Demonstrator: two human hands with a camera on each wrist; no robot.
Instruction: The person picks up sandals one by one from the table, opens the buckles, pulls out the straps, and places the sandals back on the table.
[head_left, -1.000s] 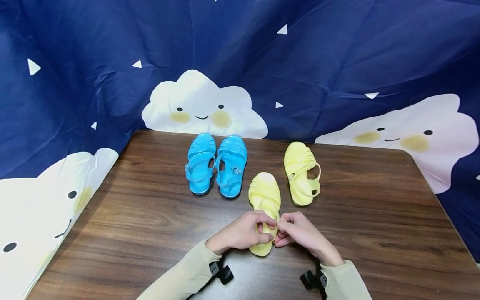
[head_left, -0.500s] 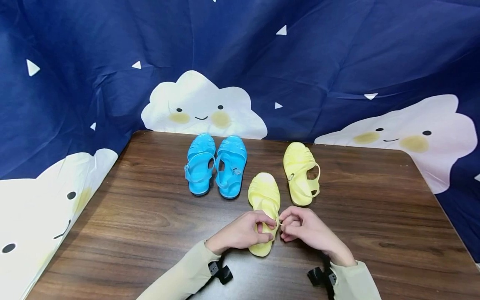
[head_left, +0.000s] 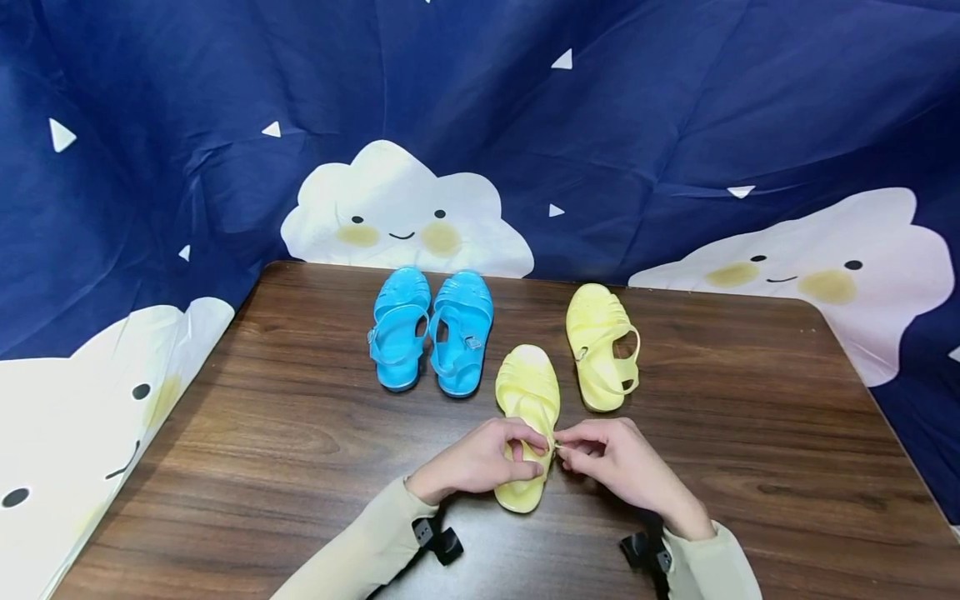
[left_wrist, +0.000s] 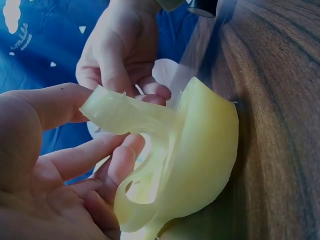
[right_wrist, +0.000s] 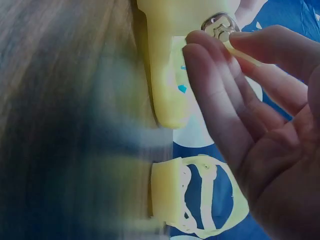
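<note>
A yellow sandal (head_left: 527, 379) lies on the table with its toe pointing away from me. My left hand (head_left: 487, 457) reaches over its heel half, thumb and fingers curled about the ankle strap (left_wrist: 125, 112). On the sandal's right side a small metal buckle (right_wrist: 220, 25) shows in the right wrist view. My right hand (head_left: 618, 462) is there, thumb and fingertips pinching the thin strap end right at the buckle. The fingertips partly hide how the strap runs through it.
A second yellow sandal (head_left: 596, 346) lies just beyond, to the right. Two blue sandals (head_left: 401, 333) stand side by side at the back left. The wooden table (head_left: 750, 450) ends at a dark blue cloth (head_left: 615, 100) with cloud prints.
My right hand drew slightly away to the right, then came back with its fingertips against the buckle. My left hand and the sandals have stayed nearly still.
</note>
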